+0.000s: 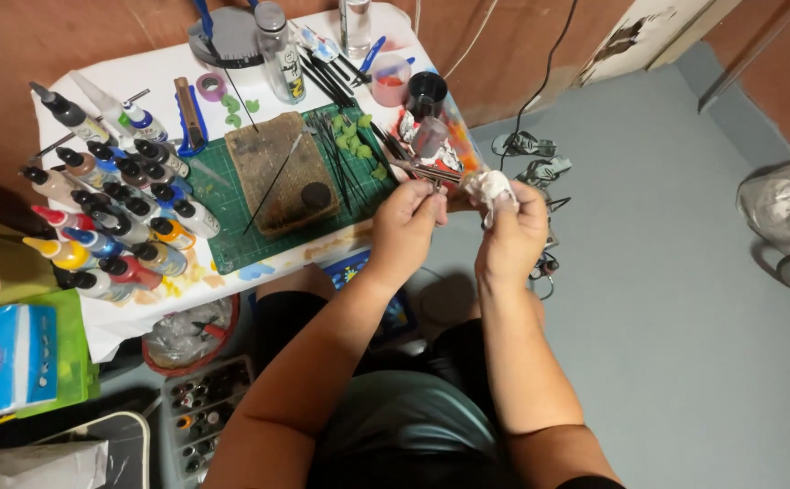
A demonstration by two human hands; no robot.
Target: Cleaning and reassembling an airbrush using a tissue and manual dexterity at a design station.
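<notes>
The left hand [406,217] is closed, pinching a thin metal tool [422,172] at its near end, while the right hand [513,231] grips a crumpled white tissue [488,188] just beside that end. Both are held at the surface's [168,72] front right corner, near the green cutting mat [232,240].
</notes>
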